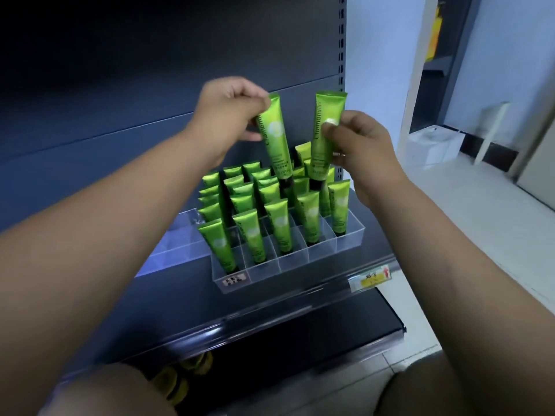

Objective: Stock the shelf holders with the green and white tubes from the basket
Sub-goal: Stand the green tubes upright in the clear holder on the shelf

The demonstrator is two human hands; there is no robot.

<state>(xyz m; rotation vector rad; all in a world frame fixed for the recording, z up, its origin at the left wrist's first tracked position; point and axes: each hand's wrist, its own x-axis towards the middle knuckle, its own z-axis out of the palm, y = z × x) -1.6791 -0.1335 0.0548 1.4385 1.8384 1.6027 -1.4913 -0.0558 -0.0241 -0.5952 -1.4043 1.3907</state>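
"Chamomile" printed lengthwise on green tube (322,109) pinched in right hand (363,142). Same word, partly legible, on second tube (276,145) in left hand (231,106). Smaller print lower on both: blurred. Sticker (235,280) on clear holder (300,261) front, below left hand: unreadable. Yellow shelf tag (371,277) with red arrow, below right hand: unreadable.

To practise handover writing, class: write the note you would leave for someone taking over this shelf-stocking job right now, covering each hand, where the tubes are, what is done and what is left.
Left hand pinches one green plastic tube with a black cap, upright, cap down.
Right hand holds a second such tube the same way.
Both hang above the clear plastic divided holder on the dark shelf.
Done: many tubes stand in that holder.
Left: seat these two; probably then the clear holder beside it. The basket is out of view.
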